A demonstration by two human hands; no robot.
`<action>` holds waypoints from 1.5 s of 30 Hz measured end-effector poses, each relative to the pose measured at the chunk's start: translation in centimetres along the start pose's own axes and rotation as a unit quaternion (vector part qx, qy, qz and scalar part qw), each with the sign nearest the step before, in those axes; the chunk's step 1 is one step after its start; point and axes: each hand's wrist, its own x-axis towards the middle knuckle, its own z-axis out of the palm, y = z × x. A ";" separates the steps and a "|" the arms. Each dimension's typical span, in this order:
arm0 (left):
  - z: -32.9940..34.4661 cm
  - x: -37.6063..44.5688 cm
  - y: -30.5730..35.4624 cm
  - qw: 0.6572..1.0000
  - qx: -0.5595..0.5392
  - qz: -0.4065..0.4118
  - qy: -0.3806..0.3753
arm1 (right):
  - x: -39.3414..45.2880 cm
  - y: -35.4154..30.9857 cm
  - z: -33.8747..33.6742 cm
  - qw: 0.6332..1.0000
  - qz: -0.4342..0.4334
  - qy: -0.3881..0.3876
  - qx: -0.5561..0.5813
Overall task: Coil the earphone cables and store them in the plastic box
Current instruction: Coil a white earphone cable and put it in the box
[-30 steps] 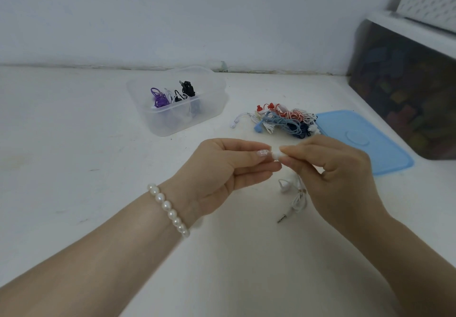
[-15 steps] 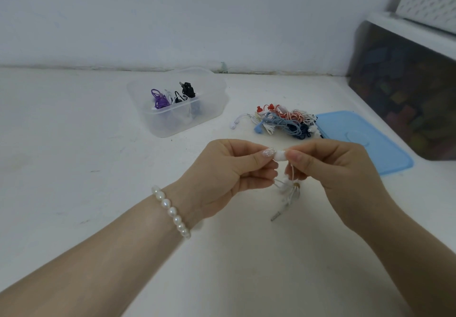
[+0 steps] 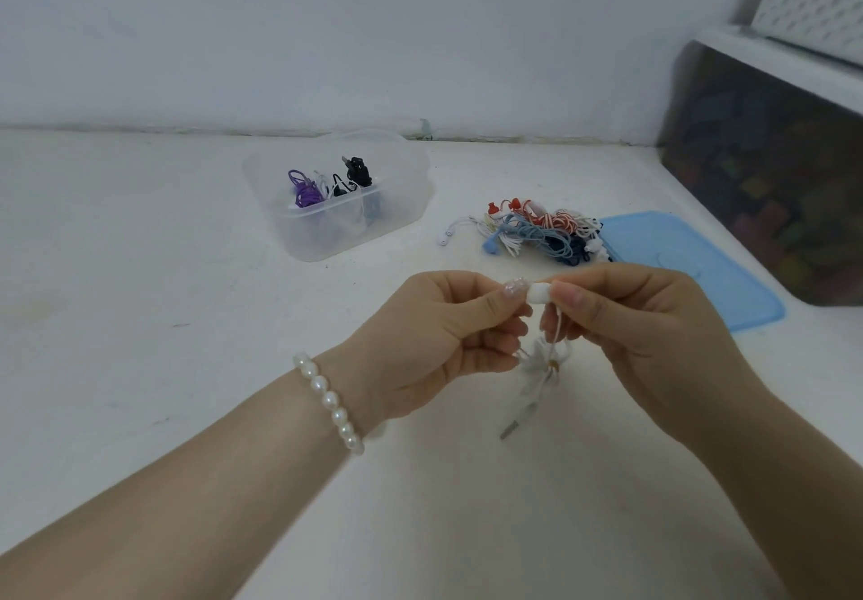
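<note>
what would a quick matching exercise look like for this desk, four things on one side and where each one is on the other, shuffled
Things:
1. white earphone
2. purple earphones
3. blue lid
4. pearl bracelet

Places:
A. flat on the table, right of the pile of tangled earphones
B. pinched between the left hand and right hand
C. around the left wrist
D. inside the clear plastic box

Pairs: 1-B, 2-D, 3-A, 4-C
</note>
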 end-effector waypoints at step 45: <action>-6.5 3.2 10.4 0.914 0.141 0.224 0.306 | 1.4 2.0 -1.6 0.985 0.085 0.139 -0.053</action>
